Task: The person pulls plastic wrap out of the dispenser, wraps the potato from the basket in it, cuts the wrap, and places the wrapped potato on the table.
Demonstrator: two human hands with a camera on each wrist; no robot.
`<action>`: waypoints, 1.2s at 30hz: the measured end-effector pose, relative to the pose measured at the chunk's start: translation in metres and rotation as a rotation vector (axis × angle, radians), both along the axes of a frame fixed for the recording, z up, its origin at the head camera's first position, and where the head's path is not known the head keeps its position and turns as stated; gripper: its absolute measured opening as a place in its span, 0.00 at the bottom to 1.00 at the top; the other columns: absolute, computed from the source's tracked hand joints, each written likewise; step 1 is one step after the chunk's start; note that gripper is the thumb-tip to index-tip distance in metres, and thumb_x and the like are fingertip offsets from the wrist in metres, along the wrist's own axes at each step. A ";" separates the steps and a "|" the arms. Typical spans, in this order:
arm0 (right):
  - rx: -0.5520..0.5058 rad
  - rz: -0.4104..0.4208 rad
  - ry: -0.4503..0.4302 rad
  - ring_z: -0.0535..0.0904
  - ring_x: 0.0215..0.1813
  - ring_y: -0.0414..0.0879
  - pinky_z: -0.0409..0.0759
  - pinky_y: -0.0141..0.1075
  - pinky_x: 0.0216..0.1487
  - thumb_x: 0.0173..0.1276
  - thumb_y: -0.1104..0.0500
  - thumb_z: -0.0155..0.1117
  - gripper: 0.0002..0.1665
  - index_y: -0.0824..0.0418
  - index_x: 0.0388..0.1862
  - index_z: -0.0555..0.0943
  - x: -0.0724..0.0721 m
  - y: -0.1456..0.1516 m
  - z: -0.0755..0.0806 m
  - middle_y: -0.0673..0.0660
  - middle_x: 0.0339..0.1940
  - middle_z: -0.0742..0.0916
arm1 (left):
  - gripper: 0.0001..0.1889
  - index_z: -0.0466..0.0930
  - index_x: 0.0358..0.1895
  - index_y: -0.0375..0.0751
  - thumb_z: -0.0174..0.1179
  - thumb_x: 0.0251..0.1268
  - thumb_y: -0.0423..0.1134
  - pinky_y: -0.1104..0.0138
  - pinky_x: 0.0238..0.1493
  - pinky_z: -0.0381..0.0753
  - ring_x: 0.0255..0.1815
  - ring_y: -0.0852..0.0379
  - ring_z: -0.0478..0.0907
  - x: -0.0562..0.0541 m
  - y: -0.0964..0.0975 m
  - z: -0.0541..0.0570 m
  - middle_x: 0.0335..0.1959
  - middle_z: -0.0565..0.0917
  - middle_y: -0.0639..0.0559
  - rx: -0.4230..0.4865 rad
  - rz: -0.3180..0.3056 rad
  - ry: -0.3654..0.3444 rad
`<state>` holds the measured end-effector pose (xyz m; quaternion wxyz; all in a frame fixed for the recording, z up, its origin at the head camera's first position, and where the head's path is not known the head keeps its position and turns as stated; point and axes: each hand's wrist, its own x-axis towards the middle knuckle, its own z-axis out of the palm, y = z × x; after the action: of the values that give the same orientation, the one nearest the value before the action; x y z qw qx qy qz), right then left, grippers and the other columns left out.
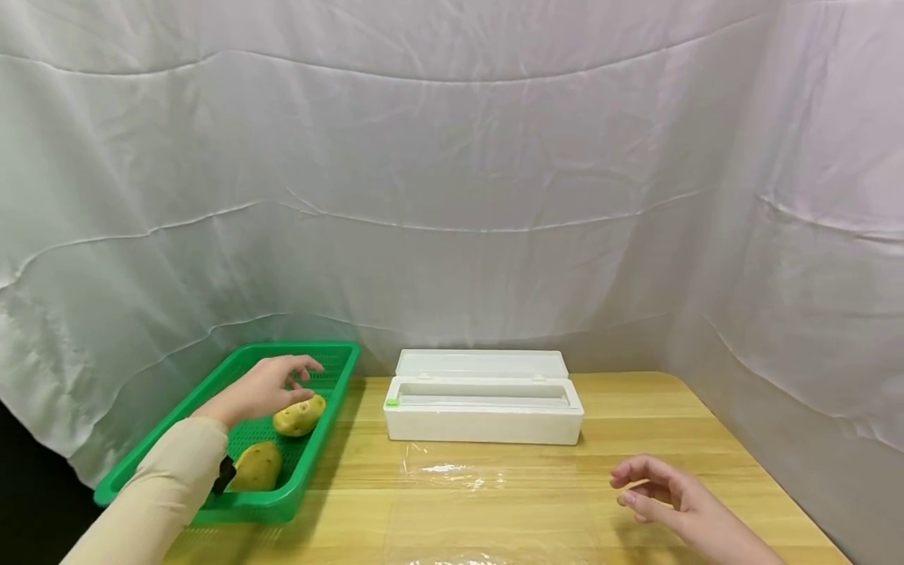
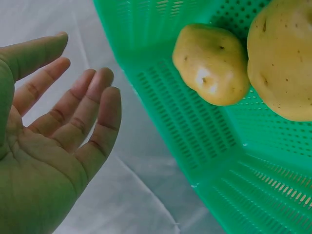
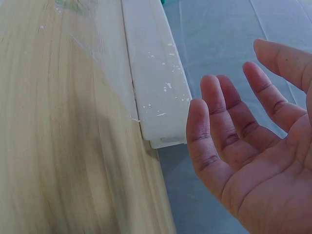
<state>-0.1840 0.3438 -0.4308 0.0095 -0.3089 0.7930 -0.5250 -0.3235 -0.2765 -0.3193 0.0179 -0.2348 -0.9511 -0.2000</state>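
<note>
My left hand point(image 1: 264, 387) is over the green plastic basket point(image 1: 321, 463), its fingers loosely bent and holding nothing. Just below it lies a yellow potato point(image 1: 300, 417); a second potato point(image 1: 257, 468) sits nearer the basket's front, partly hidden by my sleeve. The left wrist view shows a smaller potato point(image 2: 209, 63) beside a larger potato point(image 2: 285, 58), both apart from my fingers. At the right, my right hand point(image 1: 674, 498) hovers above the wooden table, relaxed, with no object in it. Clear plastic wrap point(image 1: 459, 479) is spread flat on the table between my hands.
A white cling wrap dispenser point(image 1: 483, 426) stands at the table's back with its lid point(image 1: 482, 363) raised and a green tab point(image 1: 391, 402) at its left end. Pale curtains point(image 1: 452, 196) enclose the back and sides of the wooden table point(image 1: 621, 416).
</note>
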 end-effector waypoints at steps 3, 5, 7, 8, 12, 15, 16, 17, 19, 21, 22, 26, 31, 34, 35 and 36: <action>-0.013 0.005 -0.008 0.87 0.57 0.39 0.87 0.35 0.48 0.83 0.73 0.49 0.19 0.62 0.67 0.75 0.001 0.000 -0.001 0.38 0.61 0.84 | 0.21 0.80 0.67 0.39 0.68 0.75 0.35 0.56 0.43 0.86 0.46 0.51 0.85 -0.008 -0.003 -0.001 0.52 0.83 0.41 -0.009 0.020 -0.033; -0.020 0.007 -0.018 0.87 0.57 0.38 0.87 0.36 0.48 0.83 0.73 0.49 0.18 0.65 0.67 0.75 0.002 -0.001 -0.001 0.38 0.61 0.84 | 0.21 0.79 0.67 0.37 0.68 0.75 0.35 0.56 0.43 0.85 0.45 0.52 0.84 -0.012 -0.004 -0.002 0.51 0.82 0.39 -0.018 0.027 -0.051; -0.028 0.007 -0.032 0.86 0.58 0.38 0.87 0.36 0.49 0.84 0.73 0.49 0.17 0.68 0.67 0.74 0.003 -0.001 -0.001 0.38 0.61 0.84 | 0.22 0.79 0.68 0.36 0.68 0.74 0.35 0.55 0.44 0.86 0.45 0.50 0.84 -0.016 -0.005 -0.003 0.52 0.82 0.37 -0.033 0.034 -0.063; -0.031 0.006 -0.039 0.86 0.58 0.38 0.87 0.36 0.49 0.84 0.73 0.49 0.17 0.69 0.67 0.73 0.004 -0.001 -0.001 0.38 0.61 0.84 | 0.22 0.79 0.68 0.35 0.68 0.74 0.35 0.53 0.45 0.86 0.46 0.49 0.84 -0.018 -0.005 -0.003 0.52 0.82 0.36 -0.042 0.035 -0.066; -0.039 0.003 -0.064 0.87 0.58 0.39 0.87 0.36 0.50 0.84 0.72 0.49 0.17 0.70 0.67 0.73 0.006 -0.001 -0.001 0.39 0.61 0.84 | 0.24 0.78 0.68 0.34 0.69 0.72 0.35 0.49 0.48 0.86 0.50 0.43 0.84 -0.025 -0.008 -0.007 0.55 0.82 0.32 -0.064 0.054 -0.091; -0.040 -0.010 -0.091 0.87 0.57 0.41 0.87 0.36 0.51 0.85 0.71 0.49 0.17 0.70 0.67 0.73 0.008 -0.002 -0.001 0.39 0.60 0.84 | 0.25 0.78 0.69 0.34 0.70 0.71 0.35 0.47 0.50 0.85 0.53 0.38 0.82 -0.032 -0.012 -0.010 0.57 0.82 0.30 -0.068 0.071 -0.115; -0.038 -0.013 -0.093 0.87 0.57 0.41 0.87 0.36 0.52 0.85 0.71 0.49 0.16 0.71 0.67 0.73 0.009 -0.002 -0.001 0.40 0.60 0.84 | 0.25 0.78 0.69 0.35 0.71 0.71 0.35 0.46 0.50 0.85 0.55 0.36 0.82 -0.034 -0.013 -0.012 0.57 0.81 0.29 -0.070 0.078 -0.122; -0.035 -0.019 -0.096 0.87 0.57 0.41 0.87 0.36 0.52 0.85 0.70 0.49 0.16 0.71 0.67 0.73 0.009 -0.003 -0.001 0.40 0.60 0.84 | 0.26 0.79 0.69 0.35 0.71 0.70 0.34 0.45 0.51 0.85 0.56 0.34 0.81 -0.036 -0.015 -0.014 0.58 0.81 0.28 -0.073 0.082 -0.127; -0.031 -0.029 -0.097 0.87 0.57 0.41 0.88 0.36 0.52 0.85 0.70 0.50 0.16 0.71 0.66 0.73 0.010 -0.003 -0.001 0.40 0.60 0.85 | 0.26 0.79 0.69 0.36 0.71 0.70 0.34 0.43 0.52 0.85 0.59 0.30 0.80 -0.038 -0.019 -0.016 0.60 0.80 0.27 -0.080 0.095 -0.141; -0.030 -0.033 -0.091 0.87 0.57 0.41 0.88 0.37 0.51 0.85 0.70 0.50 0.16 0.71 0.66 0.73 0.010 -0.004 -0.001 0.40 0.59 0.85 | 0.26 0.79 0.68 0.35 0.72 0.68 0.33 0.42 0.52 0.85 0.59 0.27 0.79 -0.041 -0.023 -0.019 0.60 0.79 0.25 -0.089 0.101 -0.153; -0.029 -0.036 -0.090 0.87 0.56 0.41 0.88 0.37 0.51 0.85 0.70 0.50 0.16 0.71 0.66 0.74 0.010 -0.004 -0.002 0.40 0.59 0.85 | 0.27 0.79 0.68 0.35 0.72 0.68 0.33 0.41 0.52 0.85 0.60 0.26 0.78 -0.042 -0.024 -0.021 0.61 0.78 0.24 -0.091 0.103 -0.161; -0.035 -0.033 -0.101 0.87 0.56 0.40 0.89 0.37 0.50 0.85 0.70 0.51 0.15 0.71 0.65 0.74 0.010 -0.004 -0.003 0.39 0.58 0.85 | 0.29 0.77 0.71 0.35 0.73 0.68 0.36 0.40 0.54 0.85 0.64 0.21 0.75 -0.042 -0.030 -0.027 0.65 0.75 0.20 -0.078 0.112 -0.213; -0.033 -0.019 -0.116 0.87 0.56 0.40 0.88 0.36 0.50 0.85 0.69 0.50 0.15 0.72 0.65 0.74 0.010 -0.004 -0.004 0.39 0.58 0.85 | 0.34 0.72 0.76 0.35 0.72 0.69 0.36 0.49 0.43 0.85 0.61 0.22 0.77 -0.041 -0.035 -0.036 0.73 0.67 0.16 -0.001 0.139 -0.313; -0.025 -0.025 -0.138 0.87 0.56 0.40 0.88 0.36 0.51 0.86 0.68 0.50 0.15 0.72 0.65 0.74 0.011 -0.003 -0.003 0.40 0.58 0.85 | 0.37 0.68 0.79 0.35 0.72 0.70 0.36 0.52 0.38 0.85 0.59 0.24 0.78 -0.040 -0.037 -0.040 0.75 0.64 0.16 0.054 0.157 -0.369; -0.021 -0.027 -0.146 0.87 0.56 0.39 0.88 0.36 0.51 0.86 0.68 0.50 0.15 0.73 0.65 0.74 0.011 -0.003 -0.003 0.40 0.58 0.85 | 0.37 0.68 0.79 0.36 0.72 0.70 0.36 0.51 0.38 0.86 0.59 0.23 0.78 -0.040 -0.038 -0.041 0.75 0.63 0.16 0.068 0.165 -0.382; -0.018 -0.028 -0.153 0.87 0.57 0.39 0.88 0.36 0.51 0.86 0.67 0.50 0.15 0.73 0.65 0.73 0.011 -0.002 -0.003 0.41 0.59 0.85 | 0.37 0.67 0.80 0.36 0.72 0.70 0.36 0.49 0.39 0.87 0.60 0.22 0.77 -0.040 -0.038 -0.042 0.75 0.63 0.16 0.074 0.167 -0.392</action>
<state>-0.1729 0.3414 -0.4341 0.0597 -0.2568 0.7894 -0.5544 -0.3635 -0.3147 -0.3615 -0.1422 -0.1111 -0.9445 -0.2746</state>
